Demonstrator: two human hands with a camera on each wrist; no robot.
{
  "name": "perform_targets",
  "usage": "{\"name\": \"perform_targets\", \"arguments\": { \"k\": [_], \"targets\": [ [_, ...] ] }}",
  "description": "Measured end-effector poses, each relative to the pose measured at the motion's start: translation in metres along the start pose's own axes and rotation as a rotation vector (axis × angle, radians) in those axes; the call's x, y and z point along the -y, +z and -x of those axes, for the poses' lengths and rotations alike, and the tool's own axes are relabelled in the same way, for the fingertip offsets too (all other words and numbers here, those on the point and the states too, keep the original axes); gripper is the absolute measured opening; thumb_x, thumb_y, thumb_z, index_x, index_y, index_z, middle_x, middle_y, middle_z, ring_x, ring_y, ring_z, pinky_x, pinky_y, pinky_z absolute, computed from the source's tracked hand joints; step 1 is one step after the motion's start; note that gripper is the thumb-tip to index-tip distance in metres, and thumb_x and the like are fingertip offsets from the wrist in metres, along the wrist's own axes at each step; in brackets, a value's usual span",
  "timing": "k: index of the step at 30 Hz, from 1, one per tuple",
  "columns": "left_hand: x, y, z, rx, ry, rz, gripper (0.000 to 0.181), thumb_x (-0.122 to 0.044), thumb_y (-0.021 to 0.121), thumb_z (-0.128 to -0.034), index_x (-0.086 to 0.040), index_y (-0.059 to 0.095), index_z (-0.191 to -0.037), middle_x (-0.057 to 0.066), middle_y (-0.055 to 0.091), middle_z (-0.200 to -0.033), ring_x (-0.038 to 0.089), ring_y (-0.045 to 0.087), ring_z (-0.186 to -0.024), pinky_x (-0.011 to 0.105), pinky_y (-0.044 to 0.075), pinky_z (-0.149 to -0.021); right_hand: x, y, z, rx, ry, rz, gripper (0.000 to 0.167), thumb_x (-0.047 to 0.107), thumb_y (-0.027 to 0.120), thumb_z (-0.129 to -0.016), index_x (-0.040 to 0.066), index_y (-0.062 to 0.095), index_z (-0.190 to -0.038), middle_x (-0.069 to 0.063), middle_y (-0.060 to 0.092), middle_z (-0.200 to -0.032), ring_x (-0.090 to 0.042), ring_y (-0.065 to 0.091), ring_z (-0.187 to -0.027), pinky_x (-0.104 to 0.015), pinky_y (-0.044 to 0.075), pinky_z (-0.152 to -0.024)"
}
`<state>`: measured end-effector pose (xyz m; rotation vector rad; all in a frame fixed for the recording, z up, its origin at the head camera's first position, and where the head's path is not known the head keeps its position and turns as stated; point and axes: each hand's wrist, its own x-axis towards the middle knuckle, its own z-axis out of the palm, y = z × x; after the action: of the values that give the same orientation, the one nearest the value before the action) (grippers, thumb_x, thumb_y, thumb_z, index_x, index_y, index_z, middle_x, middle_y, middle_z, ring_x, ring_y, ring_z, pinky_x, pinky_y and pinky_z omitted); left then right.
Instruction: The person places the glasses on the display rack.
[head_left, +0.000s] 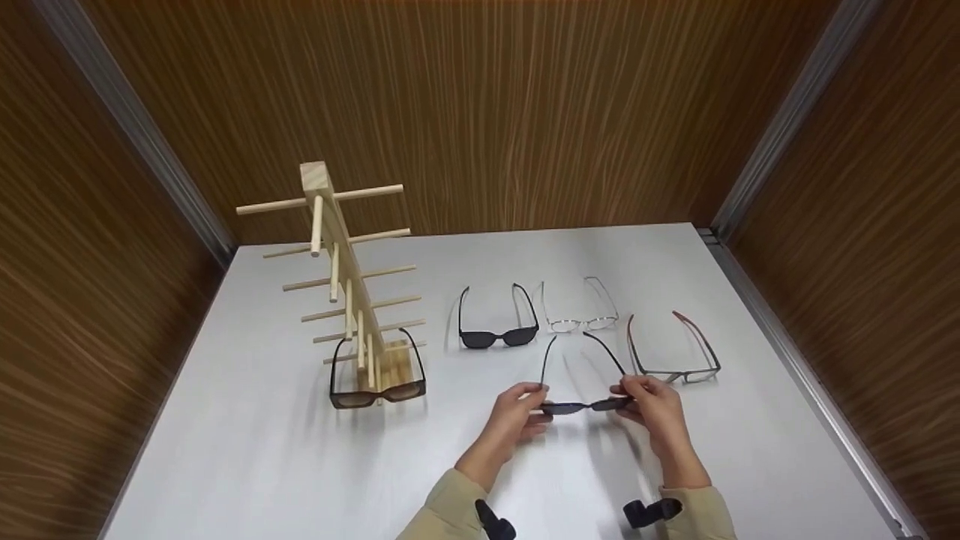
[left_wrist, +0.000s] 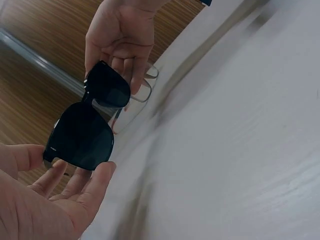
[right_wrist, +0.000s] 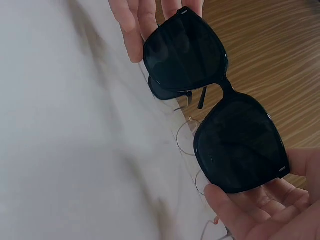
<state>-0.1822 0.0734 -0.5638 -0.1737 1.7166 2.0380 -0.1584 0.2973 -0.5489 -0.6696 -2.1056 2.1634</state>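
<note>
1. head view: the left hand (head_left: 517, 412) and right hand (head_left: 654, 401) hold dark sunglasses (head_left: 566, 409) between them, each pinching an outer end of the frame. the pair is held above the table (head_left: 247, 450), arms unfolded and pointing away from the person.
2. head view, farther out: at the left is a wooden stand (head_left: 349, 262) with pegs; brown sunglasses (head_left: 356, 400) sit low at it, seemingly on the lowest pegs. black sunglasses (head_left: 517, 337), thin-rimmed glasses (head_left: 566, 325) and red-armed glasses (head_left: 680, 374) lie on the table, arms unfolded. as a judgement, the work is in its early part: one pair is at the stand, one is in hand, three are not taken up.
3. left wrist view: the left hand's thumb and fingers close on the near end of the frame; the right hand is at the far end, its exact hold partly hidden by the lens.
4. right wrist view: the right hand grips the near outer corner, fingers beneath the lens, and the left hand the far one.
</note>
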Motion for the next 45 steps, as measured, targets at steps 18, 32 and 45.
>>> {"name": "perform_targets", "arguments": {
  "k": [18, 32, 45],
  "targets": [
    [-0.013, -0.036, 0.012, -0.011, 0.068, 0.015, 0.026, -0.017, 0.059, -0.0899, -0.003, 0.062, -0.112, 0.009, 0.067, -0.095, 0.028, 0.067, -0.081, 0.033, 0.055, -0.065, -0.002, 0.035, 0.007, 0.035, -0.047, -0.049, 0.026, 0.013, 0.058, -0.093, -0.010, 0.055, -0.105, -0.015, 0.068, -0.087, -0.022, 0.067, -0.074, -0.034, 0.055, -0.068],
    [-0.017, -0.062, 0.022, -0.026, 0.088, 0.034, 0.027, -0.015, 0.059, -0.0896, 0.001, 0.061, -0.111, 0.009, 0.067, -0.093, 0.028, 0.067, -0.081, 0.029, 0.055, -0.061, -0.002, 0.058, 0.015, 0.061, -0.051, -0.013, 0.020, 0.013, 0.056, -0.094, -0.006, 0.056, -0.102, -0.016, 0.068, -0.091, -0.024, 0.067, -0.077, -0.033, 0.055, -0.068],
    [-0.030, -0.085, 0.041, -0.029, 0.124, 0.049, 0.028, -0.013, 0.056, -0.0919, 0.004, 0.058, -0.114, 0.012, 0.067, -0.095, 0.028, 0.067, -0.084, 0.031, 0.055, -0.065, 0.003, 0.083, 0.023, 0.133, -0.115, -0.030, 0.019, 0.012, 0.056, -0.094, -0.006, 0.056, -0.100, -0.017, 0.067, -0.091, -0.027, 0.066, -0.082, -0.035, 0.055, -0.071]
  ]
}}
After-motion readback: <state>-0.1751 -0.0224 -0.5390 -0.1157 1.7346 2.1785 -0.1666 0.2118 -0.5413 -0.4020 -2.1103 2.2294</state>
